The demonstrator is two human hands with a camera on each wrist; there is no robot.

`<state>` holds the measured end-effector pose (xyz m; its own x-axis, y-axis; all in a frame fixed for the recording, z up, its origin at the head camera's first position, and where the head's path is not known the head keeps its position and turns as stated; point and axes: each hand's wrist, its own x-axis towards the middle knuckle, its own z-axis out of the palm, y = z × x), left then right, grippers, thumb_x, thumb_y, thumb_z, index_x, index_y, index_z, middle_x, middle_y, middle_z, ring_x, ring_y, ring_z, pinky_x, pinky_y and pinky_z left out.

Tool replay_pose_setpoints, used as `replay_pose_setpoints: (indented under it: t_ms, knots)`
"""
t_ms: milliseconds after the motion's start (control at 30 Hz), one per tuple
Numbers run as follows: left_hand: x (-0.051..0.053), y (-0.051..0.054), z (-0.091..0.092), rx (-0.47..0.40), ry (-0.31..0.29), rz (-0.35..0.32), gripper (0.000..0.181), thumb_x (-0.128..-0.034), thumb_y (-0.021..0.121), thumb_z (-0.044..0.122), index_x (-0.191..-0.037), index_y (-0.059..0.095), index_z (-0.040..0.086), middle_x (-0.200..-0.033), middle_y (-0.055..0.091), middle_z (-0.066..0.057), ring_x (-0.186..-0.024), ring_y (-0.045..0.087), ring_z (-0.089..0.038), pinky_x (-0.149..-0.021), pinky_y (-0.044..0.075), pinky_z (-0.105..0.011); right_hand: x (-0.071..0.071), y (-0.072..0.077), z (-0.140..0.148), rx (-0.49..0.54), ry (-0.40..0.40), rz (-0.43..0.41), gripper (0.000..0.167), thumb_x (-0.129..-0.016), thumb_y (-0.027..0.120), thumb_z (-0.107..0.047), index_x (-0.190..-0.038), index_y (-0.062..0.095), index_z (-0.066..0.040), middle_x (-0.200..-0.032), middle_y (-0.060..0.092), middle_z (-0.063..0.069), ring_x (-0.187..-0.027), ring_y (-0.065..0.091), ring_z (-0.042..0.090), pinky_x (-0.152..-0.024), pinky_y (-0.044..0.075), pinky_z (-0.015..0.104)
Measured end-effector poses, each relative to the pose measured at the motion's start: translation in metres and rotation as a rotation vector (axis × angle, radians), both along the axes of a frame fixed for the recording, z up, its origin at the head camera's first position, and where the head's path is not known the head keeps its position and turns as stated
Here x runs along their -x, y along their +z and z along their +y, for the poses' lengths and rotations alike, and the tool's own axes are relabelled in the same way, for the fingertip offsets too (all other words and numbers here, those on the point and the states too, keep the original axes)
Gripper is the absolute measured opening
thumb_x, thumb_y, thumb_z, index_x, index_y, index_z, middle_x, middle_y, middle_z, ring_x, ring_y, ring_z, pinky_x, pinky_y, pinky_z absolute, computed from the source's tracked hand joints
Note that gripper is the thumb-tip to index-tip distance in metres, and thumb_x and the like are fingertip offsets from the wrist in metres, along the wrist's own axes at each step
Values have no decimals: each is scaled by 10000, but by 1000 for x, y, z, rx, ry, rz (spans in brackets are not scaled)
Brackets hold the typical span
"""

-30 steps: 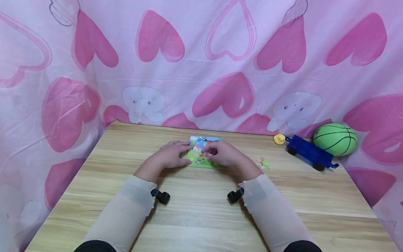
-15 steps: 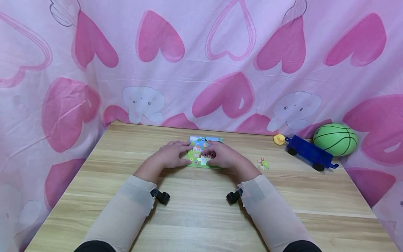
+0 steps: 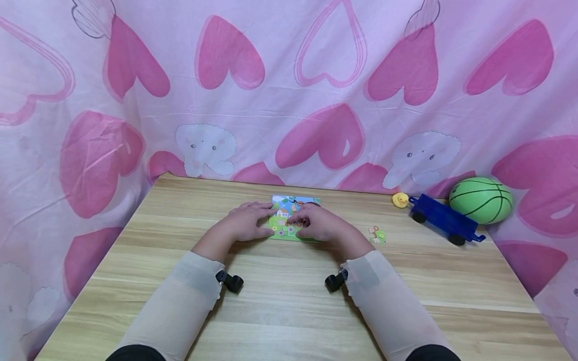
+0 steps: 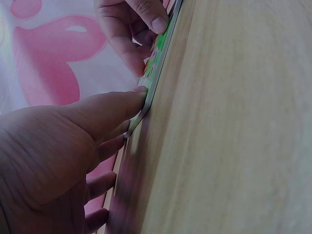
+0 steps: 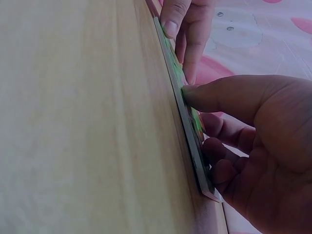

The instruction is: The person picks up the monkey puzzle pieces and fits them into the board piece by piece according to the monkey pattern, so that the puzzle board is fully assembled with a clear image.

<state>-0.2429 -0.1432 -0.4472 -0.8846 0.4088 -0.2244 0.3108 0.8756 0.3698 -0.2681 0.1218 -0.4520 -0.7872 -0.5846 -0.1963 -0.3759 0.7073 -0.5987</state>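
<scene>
A small jigsaw puzzle (image 3: pixel 282 226) with a house, flowers and blue sky lies flat near the back of the table. My left hand (image 3: pixel 246 221) steadies its left side, thumb on the near corner and fingers fairly straight along the edge. Over the puzzle's right half, my right hand (image 3: pixel 322 223) has curled fingers, with thumb and index finger at a green puzzle piece (image 3: pixel 292 231) in the lower middle. The right wrist view shows that thumb (image 5: pixel 195 96) resting on the puzzle's near side. My right hand hides much of the picture's right half.
A loose puzzle piece (image 3: pixel 378 234) lies on the table (image 3: pixel 289 301) right of my right hand. Farther right stand a yellow toy duck (image 3: pixel 400 200), a blue toy wagon (image 3: pixel 444 218) and a green ball (image 3: pixel 481 200). A pink heart-patterned curtain (image 3: pixel 253 115) hangs behind the table.
The green piece under my right fingers shifts and tilts, showing pale half a second ago, and now lies flat with the picture. My right hand moves slightly left; my left hand stays put.
</scene>
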Motion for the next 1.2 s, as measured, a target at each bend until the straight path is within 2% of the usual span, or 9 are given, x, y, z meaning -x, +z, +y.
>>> replay_pose_setpoints:
  t_ms: [67,300,600,700,767,867,1000,1067,1200]
  knots:
    - [-1,0,0,-1,2,-2,719,-1001,705,529,-1641,450,327,-1777,315,81,-1671,210,-388,-1282,243,-752,0,0,0,-2,8,4,377,-957,810,-197,-1322,778,-284,-1322,613,23,-1047,544,168,-918,503,317]
    - [0,-1,0,-2,0,-1,715,-1006,697,527,-1645,442,331,-1778,316,75,-1669,210,-394,-1281,238,-757,-1,2,0,11,42,20,378,-955,807,-164,-1326,783,-233,-1151,632,7,-1032,552,165,-905,520,305]
    - [0,0,0,-5,1,-3,715,-1005,697,530,-1643,446,329,-1778,316,74,-1669,209,-393,-1286,236,-750,0,2,4,2,70,28,380,-995,767,-177,-1371,755,-239,-1211,697,-28,-991,566,148,-868,513,298]
    - [-1,1,0,-5,2,-3,717,-1004,699,530,-1643,445,331,-1778,315,77,-1671,208,-390,-1288,238,-746,0,3,5,-1,70,29,391,-999,752,-150,-1384,744,-220,-1157,702,-27,-982,561,151,-877,512,303]
    - [-1,1,0,-3,-2,-2,719,-1004,697,533,-1645,441,330,-1779,311,76,-1671,207,-393,-1287,238,-747,-1,6,6,14,53,13,384,-998,743,-126,-1375,743,-194,-1137,688,-17,-999,568,158,-900,520,313]
    - [0,0,0,1,-5,2,725,-1004,695,536,-1648,435,328,-1781,306,71,-1668,210,-399,-1288,238,-744,-2,14,11,55,-26,-32,421,-999,735,-131,-1412,715,-212,-1128,689,-9,-1037,599,178,-925,545,341]
    - [1,-1,-1,1,-2,9,725,-1003,700,530,-1647,438,325,-1780,310,67,-1666,214,-402,-1292,240,-734,-1,28,26,117,-134,-11,476,-1005,744,-191,-1470,671,-263,-1158,702,-14,-1077,627,211,-917,568,366]
    - [1,0,-1,-1,0,11,723,-1003,701,526,-1646,441,323,-1779,314,66,-1666,214,-401,-1293,240,-732,-1,33,38,144,-161,19,467,-1006,745,-199,-1465,673,-250,-1171,704,4,-1089,628,227,-917,567,375]
    - [-1,2,0,-4,4,1,727,-1002,706,523,-1647,439,321,-1779,312,72,-1671,204,-393,-1301,232,-724,-4,34,68,165,-206,39,464,-1013,737,-206,-1471,664,-223,-1186,695,40,-1095,623,247,-913,560,380]
